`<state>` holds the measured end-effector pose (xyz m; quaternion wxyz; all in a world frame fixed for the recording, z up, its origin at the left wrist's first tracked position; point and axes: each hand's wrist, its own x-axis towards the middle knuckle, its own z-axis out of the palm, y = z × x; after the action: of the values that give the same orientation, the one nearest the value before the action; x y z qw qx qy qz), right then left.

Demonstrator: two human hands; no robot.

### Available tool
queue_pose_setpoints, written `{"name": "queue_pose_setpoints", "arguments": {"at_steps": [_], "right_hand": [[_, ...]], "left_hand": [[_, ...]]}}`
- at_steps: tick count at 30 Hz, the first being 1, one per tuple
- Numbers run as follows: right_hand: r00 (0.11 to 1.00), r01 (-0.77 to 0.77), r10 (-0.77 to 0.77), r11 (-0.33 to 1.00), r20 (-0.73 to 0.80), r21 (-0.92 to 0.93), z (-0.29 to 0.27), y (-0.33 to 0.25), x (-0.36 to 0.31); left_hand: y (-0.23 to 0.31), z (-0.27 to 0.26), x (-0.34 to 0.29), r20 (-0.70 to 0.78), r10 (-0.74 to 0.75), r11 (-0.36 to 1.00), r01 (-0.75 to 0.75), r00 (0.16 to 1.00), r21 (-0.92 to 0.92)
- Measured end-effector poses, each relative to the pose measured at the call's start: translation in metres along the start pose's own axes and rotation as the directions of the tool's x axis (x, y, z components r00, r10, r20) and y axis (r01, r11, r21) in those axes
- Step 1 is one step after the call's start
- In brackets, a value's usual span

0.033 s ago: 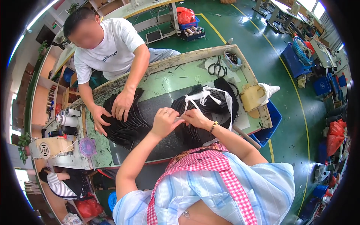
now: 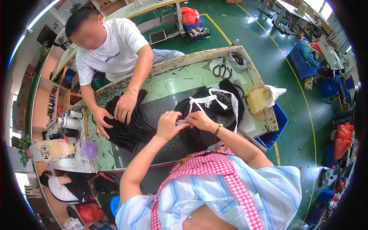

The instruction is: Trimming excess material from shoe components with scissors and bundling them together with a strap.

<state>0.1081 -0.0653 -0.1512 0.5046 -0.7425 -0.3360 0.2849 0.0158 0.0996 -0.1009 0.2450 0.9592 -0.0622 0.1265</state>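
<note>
My left hand and my right hand meet above a stack of thin black pieces on the worktable. Both have their fingers closed in a pinch on a white strip, a short bit of which shows between them. More of this white band loops round the right part of the black stack and crosses its top in a knot-like tangle. The fingertips partly hide the strip's end. To the left, a co-worker's two hands rest on another fanned stack of black pieces.
Black-handled scissors and a clear tub of small items lie toward the far right corner. A yellowish block with a white cone stands at the right edge. Thread cones and a purple fan are at the left.
My left hand has shifted slightly and its fingers have turned, so more of the white strip shows between my hands. My right hand and the co-worker's hands have barely moved.
</note>
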Motion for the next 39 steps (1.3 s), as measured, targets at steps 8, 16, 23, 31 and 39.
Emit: {"name": "queue_pose_setpoints", "arguments": {"at_steps": [8,16,23,31,39], "right_hand": [[0.996,-0.016,0.008,0.996,0.086,0.088,-0.004,0.002,0.003],[0.954,-0.160,0.069,0.939,0.290,0.303,-0.015,0.012,0.016],[0.910,-0.283,0.161,0.915,0.383,0.287,-0.023,0.003,0.022],[0.898,-0.293,0.165,0.916,0.408,0.275,-0.027,-0.003,0.020],[0.911,-0.280,0.141,0.902,0.388,0.329,-0.026,0.000,0.020]], "left_hand": [[-0.029,0.027,-0.015,0.121,-0.376,0.792,0.387,0.919,-0.472],[0.013,0.026,-0.033,0.134,-0.537,0.577,0.478,0.833,-0.662],[0.034,0.040,-0.042,-0.092,-0.406,0.830,0.325,0.909,-0.453],[-0.002,0.020,-0.033,0.294,-0.284,0.722,0.405,0.913,-0.561],[-0.004,0.033,-0.012,0.118,-0.315,0.819,0.333,0.942,-0.467]]}}
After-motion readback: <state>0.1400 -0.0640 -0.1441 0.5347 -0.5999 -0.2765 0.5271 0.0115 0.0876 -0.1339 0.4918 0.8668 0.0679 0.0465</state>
